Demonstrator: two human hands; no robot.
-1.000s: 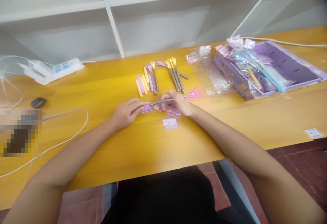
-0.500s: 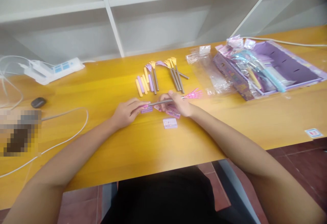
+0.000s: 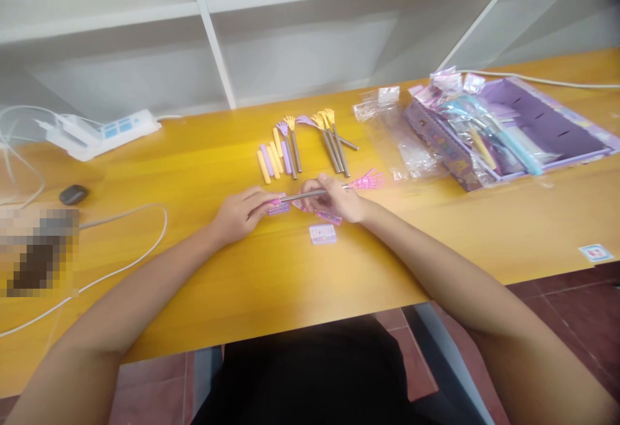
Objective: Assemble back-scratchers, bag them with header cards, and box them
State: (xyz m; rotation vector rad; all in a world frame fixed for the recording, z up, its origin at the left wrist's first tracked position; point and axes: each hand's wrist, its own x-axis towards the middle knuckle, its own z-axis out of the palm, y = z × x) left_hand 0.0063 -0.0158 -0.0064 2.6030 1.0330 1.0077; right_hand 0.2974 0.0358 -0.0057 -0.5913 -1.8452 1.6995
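Note:
A metal rod with a pink hand-shaped head [image 3: 368, 180] lies level between my two hands. My left hand [image 3: 243, 214] pinches its pink end at the left. Farther along, my right hand [image 3: 334, 196] is closed round the rod near the pink head. Under and beside the hands are small purple and pink cards; one pale card [image 3: 323, 234] lies nearest me. Beyond the hands, several yellow and purple handle pieces [image 3: 272, 159] lie side by side, next to metal rods [image 3: 334, 147] with yellow and purple hand-shaped heads.
At the right, a purple box [image 3: 557, 118] holds wrapped items, with clear plastic bags [image 3: 387, 131] beside it. A white power strip [image 3: 104, 134], a black mouse-like object [image 3: 73, 194] and a white cable are on the left. A sticker [image 3: 595, 252] is near the right front edge.

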